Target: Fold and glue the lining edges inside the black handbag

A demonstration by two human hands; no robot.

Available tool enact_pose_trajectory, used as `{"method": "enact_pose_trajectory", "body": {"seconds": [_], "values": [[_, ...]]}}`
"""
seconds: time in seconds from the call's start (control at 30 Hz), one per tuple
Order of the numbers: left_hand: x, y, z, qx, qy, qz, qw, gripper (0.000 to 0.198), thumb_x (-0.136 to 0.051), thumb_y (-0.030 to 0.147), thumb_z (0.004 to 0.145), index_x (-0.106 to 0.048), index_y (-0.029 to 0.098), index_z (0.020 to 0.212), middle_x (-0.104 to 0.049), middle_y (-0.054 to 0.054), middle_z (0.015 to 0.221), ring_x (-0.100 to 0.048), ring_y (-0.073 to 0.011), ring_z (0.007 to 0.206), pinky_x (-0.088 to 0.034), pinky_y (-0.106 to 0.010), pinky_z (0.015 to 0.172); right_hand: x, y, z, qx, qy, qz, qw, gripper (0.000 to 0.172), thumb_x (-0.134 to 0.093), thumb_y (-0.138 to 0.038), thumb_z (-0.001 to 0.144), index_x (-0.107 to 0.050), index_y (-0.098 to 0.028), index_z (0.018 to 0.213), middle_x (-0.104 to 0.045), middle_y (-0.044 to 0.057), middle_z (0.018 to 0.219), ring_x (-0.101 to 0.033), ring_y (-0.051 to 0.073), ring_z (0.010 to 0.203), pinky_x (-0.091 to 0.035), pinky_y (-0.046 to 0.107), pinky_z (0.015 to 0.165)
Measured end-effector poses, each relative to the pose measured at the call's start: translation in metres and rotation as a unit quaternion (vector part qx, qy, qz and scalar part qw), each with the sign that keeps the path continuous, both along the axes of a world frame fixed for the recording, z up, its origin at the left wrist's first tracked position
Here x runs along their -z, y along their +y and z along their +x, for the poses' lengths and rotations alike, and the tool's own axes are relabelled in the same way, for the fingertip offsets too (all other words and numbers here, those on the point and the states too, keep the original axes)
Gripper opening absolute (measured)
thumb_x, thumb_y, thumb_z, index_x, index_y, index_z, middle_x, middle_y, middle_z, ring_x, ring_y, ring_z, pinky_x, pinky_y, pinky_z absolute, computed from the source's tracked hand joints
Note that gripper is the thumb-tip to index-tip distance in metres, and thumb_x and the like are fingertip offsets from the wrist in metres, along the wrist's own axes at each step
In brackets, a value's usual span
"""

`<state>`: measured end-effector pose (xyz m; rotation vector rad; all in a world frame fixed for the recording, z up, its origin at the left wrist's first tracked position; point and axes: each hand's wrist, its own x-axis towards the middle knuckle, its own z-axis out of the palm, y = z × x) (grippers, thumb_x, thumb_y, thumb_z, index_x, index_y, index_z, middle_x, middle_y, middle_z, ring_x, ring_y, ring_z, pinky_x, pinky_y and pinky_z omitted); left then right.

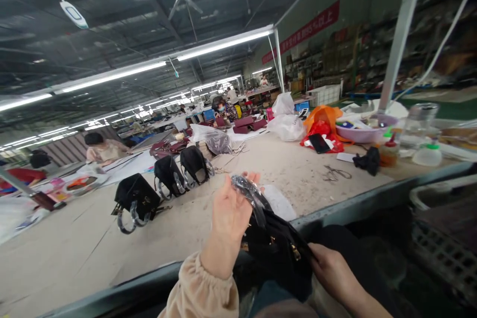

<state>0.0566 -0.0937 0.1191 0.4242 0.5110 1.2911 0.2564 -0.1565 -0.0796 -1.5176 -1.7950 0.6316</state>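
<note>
My left hand (231, 210) is raised above the table edge, its fingers closed on the plastic-wrapped handle (250, 192) of a black handbag (278, 251). The bag hangs down into my lap below the table's front rim. My right hand (330, 272) grips the bag's lower right side from underneath. A gold clasp shows on the bag near my right hand. A crumpled clear plastic piece (278, 202) lies on the table just behind the handle.
Three black handbags (136, 198) with wrapped handles stand on the long worktable (93, 243) to the left. Scissors (336, 173), a black cloth (368, 161), bottles (428, 153), a purple basin (364, 134) and plastic bags (286, 126) lie at the right. Other people work farther back. A crate (445, 238) sits at the right.
</note>
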Motion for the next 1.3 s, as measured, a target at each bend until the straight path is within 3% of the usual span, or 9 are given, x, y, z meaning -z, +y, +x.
{"method": "enact_pose_trajectory", "body": {"seconds": [0.13, 0.23, 0.33, 0.4, 0.57, 0.73, 0.83, 1.03, 1.3], "values": [[0.009, -0.001, -0.003, 0.064, 0.010, 0.019, 0.998, 0.037, -0.040, 0.038, 0.092, -0.063, 0.009, 0.090, -0.066, -0.007, 0.079, -0.065, -0.0190, 0.083, -0.046, -0.046, 0.095, 0.014, -0.003, 0.001, -0.015, -0.031, -0.023, 0.999, 0.042, -0.031, -0.043, 0.091, -0.062, -0.022, 0.072, -0.063, 0.006, 0.068, -0.061, 0.025, 0.066, -0.046, 0.035, 0.065], [0.016, -0.002, -0.001, 0.071, 0.028, 0.019, 0.997, 0.033, -0.040, 0.032, 0.093, -0.062, 0.010, 0.084, -0.059, -0.001, 0.066, -0.061, -0.0118, 0.066, -0.046, -0.042, 0.095, 0.019, -0.005, 0.004, -0.057, -0.042, -0.075, 0.995, 0.036, -0.035, -0.037, 0.090, -0.063, -0.020, 0.075, -0.063, 0.006, 0.071, -0.061, 0.023, 0.070, -0.046, 0.034, 0.066], [0.021, -0.002, 0.003, 0.044, 0.051, 0.018, 0.998, 0.031, -0.038, 0.029, 0.094, -0.061, 0.011, 0.084, -0.056, 0.000, 0.065, -0.059, -0.0107, 0.065, -0.046, -0.042, 0.094, 0.017, -0.010, 0.009, -0.100, -0.023, -0.088, 0.991, 0.024, -0.048, -0.030, 0.085, -0.064, -0.019, 0.099, -0.066, 0.006, 0.089, -0.062, 0.022, 0.084, -0.047, 0.032, 0.074], [0.024, -0.002, 0.005, 0.032, 0.058, 0.022, 0.998, 0.031, -0.037, 0.029, 0.095, -0.061, 0.011, 0.085, -0.056, -0.001, 0.066, -0.059, -0.0108, 0.066, -0.047, -0.043, 0.094, 0.013, -0.014, 0.012, -0.088, -0.005, -0.052, 0.995, 0.034, -0.052, -0.028, 0.083, -0.058, -0.020, 0.116, -0.064, 0.008, 0.103, -0.060, 0.023, 0.095, -0.047, 0.034, 0.083], [0.029, -0.001, 0.004, 0.033, 0.039, 0.039, 0.998, 0.029, -0.038, 0.029, 0.094, -0.061, 0.013, 0.086, -0.055, 0.000, 0.067, -0.058, -0.0111, 0.069, -0.048, -0.041, 0.093, -0.017, -0.022, 0.009, -0.016, 0.099, 0.092, 0.991, 0.031, -0.053, -0.028, 0.087, -0.060, -0.023, 0.117, -0.059, 0.009, 0.110, -0.057, 0.021, 0.101, -0.048, 0.035, 0.088], [0.031, -0.004, 0.004, 0.010, 0.019, 0.027, 0.999, 0.031, -0.034, 0.028, 0.096, -0.059, 0.012, 0.088, -0.053, 0.001, 0.067, -0.057, -0.0102, 0.068, -0.048, -0.042, 0.092, -0.059, -0.016, -0.011, -0.036, 0.172, 0.187, 0.967, 0.027, -0.057, -0.021, 0.086, -0.065, -0.025, 0.112, -0.059, 0.007, 0.101, -0.058, 0.017, 0.091, -0.051, 0.029, 0.076], [0.029, -0.008, 0.003, 0.019, -0.001, 0.026, 0.999, 0.032, -0.030, 0.029, 0.097, -0.056, 0.011, 0.090, -0.051, 0.002, 0.066, -0.056, -0.0082, 0.064, -0.049, -0.039, 0.091, -0.071, -0.011, -0.021, -0.046, 0.196, 0.209, 0.957, 0.024, -0.061, -0.020, 0.083, -0.068, -0.024, 0.106, -0.061, 0.006, 0.093, -0.060, 0.015, 0.083, -0.052, 0.026, 0.071], [0.022, -0.019, -0.011, 0.034, -0.037, 0.063, 0.997, 0.028, -0.029, 0.030, 0.096, -0.049, 0.012, 0.090, -0.043, 0.007, 0.056, -0.049, -0.0042, 0.051, -0.051, -0.026, 0.081, -0.058, -0.011, -0.017, -0.047, 0.243, 0.186, 0.951, 0.018, -0.065, -0.021, 0.081, -0.072, -0.024, 0.097, -0.064, 0.004, 0.088, -0.062, 0.014, 0.077, -0.053, 0.023, 0.067], [0.019, -0.026, -0.037, 0.041, -0.129, 0.102, 0.986, 0.009, -0.041, 0.025, 0.090, -0.041, 0.018, 0.084, -0.029, 0.013, 0.043, -0.040, -0.0039, 0.037, -0.047, -0.014, 0.059, -0.032, -0.015, 0.005, 0.029, 0.206, 0.217, 0.954, 0.017, -0.066, -0.022, 0.080, -0.072, -0.026, 0.096, -0.064, 0.005, 0.089, -0.062, 0.016, 0.079, -0.053, 0.028, 0.067]]}}
